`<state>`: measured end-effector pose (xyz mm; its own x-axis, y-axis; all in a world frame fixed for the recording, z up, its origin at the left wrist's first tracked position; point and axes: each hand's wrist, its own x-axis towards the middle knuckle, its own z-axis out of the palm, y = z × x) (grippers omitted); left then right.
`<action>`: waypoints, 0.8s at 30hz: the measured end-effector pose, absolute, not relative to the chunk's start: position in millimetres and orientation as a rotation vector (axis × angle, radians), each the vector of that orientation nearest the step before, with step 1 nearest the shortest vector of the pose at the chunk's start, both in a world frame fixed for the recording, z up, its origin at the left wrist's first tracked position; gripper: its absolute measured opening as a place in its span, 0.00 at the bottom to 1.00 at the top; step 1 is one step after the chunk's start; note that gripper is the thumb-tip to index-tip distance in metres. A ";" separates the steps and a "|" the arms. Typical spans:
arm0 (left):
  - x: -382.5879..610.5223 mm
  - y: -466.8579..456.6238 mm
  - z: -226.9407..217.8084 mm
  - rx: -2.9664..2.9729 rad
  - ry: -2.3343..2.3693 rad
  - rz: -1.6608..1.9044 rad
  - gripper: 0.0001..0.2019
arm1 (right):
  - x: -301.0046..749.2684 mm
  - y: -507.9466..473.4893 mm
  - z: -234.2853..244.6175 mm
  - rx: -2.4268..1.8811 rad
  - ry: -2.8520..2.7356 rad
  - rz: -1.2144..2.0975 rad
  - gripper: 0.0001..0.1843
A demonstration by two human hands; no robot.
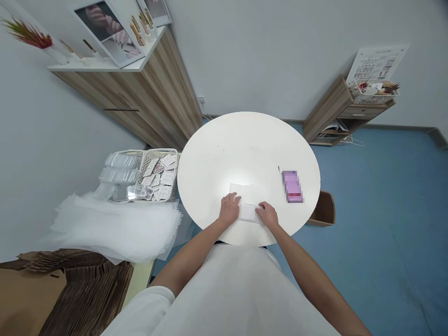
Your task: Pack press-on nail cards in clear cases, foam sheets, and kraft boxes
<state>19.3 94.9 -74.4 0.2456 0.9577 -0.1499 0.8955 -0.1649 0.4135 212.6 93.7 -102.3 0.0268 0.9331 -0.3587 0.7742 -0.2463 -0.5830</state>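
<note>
A small white flat packet (248,212) lies near the front edge of the round white table (245,144), on a thin white sheet (245,190). My left hand (230,208) rests on the packet's left end with its fingers curled over it. The packet's right end is pinched by my right hand (268,214). A purple phone-sized object (292,185) lies flat on the table to the right of my hands.
To the left are a white basket (159,179) of small printed cards, clear plastic packets (117,175), a stack of white foam sheets (112,224) and flat cardboard (63,289). A brown box (324,209) sits on the blue floor by the table. Wooden cabinets stand against the wall.
</note>
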 end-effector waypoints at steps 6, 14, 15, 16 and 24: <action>34.8 68.6 -73.2 2.488 1.205 0.027 0.18 | 219.9 91.9 -100.6 -2.130 -1.832 0.815 0.15; 32.3 61.4 -92.7 2.477 1.283 0.040 0.20 | 223.6 43.9 -109.9 -2.144 -1.388 0.772 0.29; 32.8 60.8 -94.1 2.489 1.290 0.037 0.20 | 218.9 38.4 -110.9 -2.141 -1.314 0.840 0.32; 33.5 60.0 -95.2 2.501 1.297 0.029 0.20 | 213.8 34.7 -111.2 -2.151 -1.233 0.904 0.35; 32.4 58.6 -90.9 2.477 1.284 -0.064 0.26 | 204.3 58.9 -99.7 -2.207 -0.941 1.162 0.37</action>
<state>32.4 58.6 -90.9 0.5887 0.7838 -0.1977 0.7997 -0.5289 0.2842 204.3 58.9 -99.7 0.4058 0.7516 -0.5200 0.3526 -0.6536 -0.6697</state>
